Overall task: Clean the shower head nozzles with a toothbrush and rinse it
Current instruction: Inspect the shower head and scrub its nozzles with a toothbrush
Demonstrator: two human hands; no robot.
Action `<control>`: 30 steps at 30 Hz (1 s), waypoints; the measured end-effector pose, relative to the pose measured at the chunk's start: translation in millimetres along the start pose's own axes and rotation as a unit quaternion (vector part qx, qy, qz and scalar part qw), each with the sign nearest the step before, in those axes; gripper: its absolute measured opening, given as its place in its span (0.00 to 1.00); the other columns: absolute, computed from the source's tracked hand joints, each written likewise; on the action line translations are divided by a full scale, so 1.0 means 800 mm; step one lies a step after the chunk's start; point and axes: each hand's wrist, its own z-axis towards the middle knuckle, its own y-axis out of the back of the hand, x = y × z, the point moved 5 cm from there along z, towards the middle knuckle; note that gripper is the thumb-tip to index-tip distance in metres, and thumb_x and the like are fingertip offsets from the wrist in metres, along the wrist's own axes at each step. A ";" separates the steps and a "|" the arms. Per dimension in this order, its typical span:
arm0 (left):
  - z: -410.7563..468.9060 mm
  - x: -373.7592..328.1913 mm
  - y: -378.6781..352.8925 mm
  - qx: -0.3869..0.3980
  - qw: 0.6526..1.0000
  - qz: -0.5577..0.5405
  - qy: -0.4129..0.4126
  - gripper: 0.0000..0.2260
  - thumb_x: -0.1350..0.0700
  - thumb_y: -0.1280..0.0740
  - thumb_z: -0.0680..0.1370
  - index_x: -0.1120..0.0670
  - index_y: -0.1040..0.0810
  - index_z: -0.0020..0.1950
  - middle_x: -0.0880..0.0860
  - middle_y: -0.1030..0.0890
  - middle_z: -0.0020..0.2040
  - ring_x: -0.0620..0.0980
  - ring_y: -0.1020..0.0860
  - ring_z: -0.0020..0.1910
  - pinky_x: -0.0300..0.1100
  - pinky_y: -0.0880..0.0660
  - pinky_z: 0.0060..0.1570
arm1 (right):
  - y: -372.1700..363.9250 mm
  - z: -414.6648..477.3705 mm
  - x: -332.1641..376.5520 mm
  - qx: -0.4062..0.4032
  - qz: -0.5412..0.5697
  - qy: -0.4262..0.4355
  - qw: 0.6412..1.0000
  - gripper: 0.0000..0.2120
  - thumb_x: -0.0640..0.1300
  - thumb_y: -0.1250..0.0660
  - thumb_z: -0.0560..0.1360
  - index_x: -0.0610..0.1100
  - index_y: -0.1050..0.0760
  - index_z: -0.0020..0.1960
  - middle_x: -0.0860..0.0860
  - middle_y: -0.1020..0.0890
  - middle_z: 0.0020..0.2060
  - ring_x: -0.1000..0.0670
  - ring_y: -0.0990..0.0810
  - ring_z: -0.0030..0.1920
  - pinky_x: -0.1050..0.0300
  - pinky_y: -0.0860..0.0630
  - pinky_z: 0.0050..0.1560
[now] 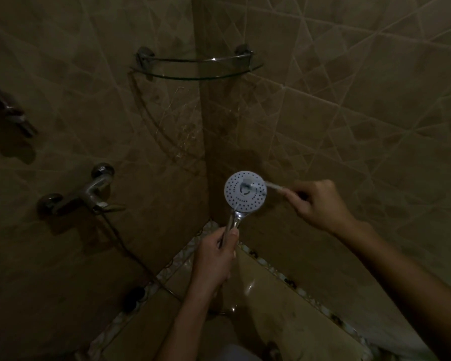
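The left hand (216, 252) grips the chrome handle of the shower head (245, 192), holding its face up toward the camera in the tiled corner. The right hand (317, 203) pinches the toothbrush (270, 185), bristles on the upper centre of the face. Short circular strokes, ring by ring, should serve best. The round white face carries rings of dark nozzle holes.

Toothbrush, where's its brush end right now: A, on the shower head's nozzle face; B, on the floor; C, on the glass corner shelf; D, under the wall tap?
A: the right hand holds the toothbrush with its end on the white face of the shower head.
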 end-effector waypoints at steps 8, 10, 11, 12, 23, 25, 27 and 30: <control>0.007 0.004 0.006 -0.014 0.999 0.026 -0.026 0.16 0.48 0.37 0.81 0.58 0.25 0.39 0.50 0.28 0.29 0.45 0.33 0.24 0.44 0.37 0.27 | 0.002 0.006 -0.009 -0.051 -0.030 -0.064 0.996 0.10 0.52 0.35 0.80 0.53 0.19 0.42 0.56 0.23 0.26 0.55 0.24 0.25 0.68 0.36 0.26; 0.006 0.005 0.007 -0.013 0.999 0.036 -0.031 0.15 0.47 0.37 0.81 0.56 0.24 0.39 0.48 0.28 0.28 0.45 0.31 0.26 0.45 0.35 0.29 | -0.005 0.002 0.006 0.031 0.022 0.004 0.999 0.08 0.54 0.35 0.79 0.54 0.20 0.44 0.57 0.24 0.25 0.55 0.23 0.27 0.68 0.35 0.26; 0.007 0.005 0.008 -0.013 0.999 0.038 -0.034 0.15 0.47 0.37 0.81 0.55 0.24 0.39 0.47 0.27 0.28 0.45 0.31 0.27 0.46 0.34 0.30 | -0.014 -0.003 0.013 0.083 0.034 0.032 0.995 0.09 0.54 0.35 0.79 0.53 0.19 0.45 0.57 0.24 0.25 0.55 0.22 0.28 0.69 0.34 0.26; 0.007 0.005 0.008 -0.012 0.999 0.039 -0.036 0.15 0.47 0.37 0.81 0.56 0.24 0.39 0.47 0.27 0.29 0.46 0.30 0.28 0.46 0.34 0.31 | -0.022 -0.007 0.013 0.112 0.028 0.044 0.992 0.11 0.54 0.35 0.79 0.51 0.18 0.45 0.57 0.24 0.25 0.56 0.22 0.28 0.68 0.32 0.25; 0.015 0.007 0.004 -0.023 0.995 0.074 -0.059 0.20 0.38 0.40 0.74 0.55 0.25 0.40 0.47 0.28 0.29 0.48 0.29 0.29 0.47 0.33 0.33 | -0.018 -0.001 -0.001 0.090 -0.036 0.025 0.995 0.20 0.61 0.42 0.78 0.49 0.18 0.46 0.53 0.22 0.27 0.53 0.22 0.28 0.60 0.26 0.28; 0.017 0.009 0.004 -0.027 0.995 0.081 -0.057 0.21 0.37 0.40 0.74 0.55 0.25 0.40 0.48 0.27 0.29 0.48 0.29 0.29 0.47 0.32 0.33 | -0.002 0.008 -0.012 -0.019 -0.069 -0.018 0.997 0.20 0.59 0.42 0.79 0.48 0.17 0.47 0.54 0.22 0.27 0.55 0.24 0.26 0.62 0.26 0.27; 0.016 0.010 0.003 -0.028 0.995 0.082 -0.056 0.22 0.37 0.40 0.73 0.56 0.26 0.40 0.48 0.28 0.29 0.48 0.29 0.29 0.47 0.32 0.33 | 0.001 0.009 -0.009 -0.031 -0.049 0.016 0.998 0.18 0.58 0.41 0.80 0.49 0.17 0.47 0.55 0.21 0.28 0.55 0.24 0.26 0.60 0.26 0.27; 0.013 0.009 0.002 -0.031 0.994 0.087 -0.058 0.19 0.39 0.39 0.75 0.55 0.26 0.40 0.47 0.28 0.28 0.47 0.30 0.28 0.47 0.33 0.32 | -0.017 -0.003 0.009 0.112 0.012 0.084 0.990 0.15 0.58 0.38 0.80 0.50 0.18 0.46 0.55 0.23 0.27 0.54 0.22 0.28 0.65 0.30 0.26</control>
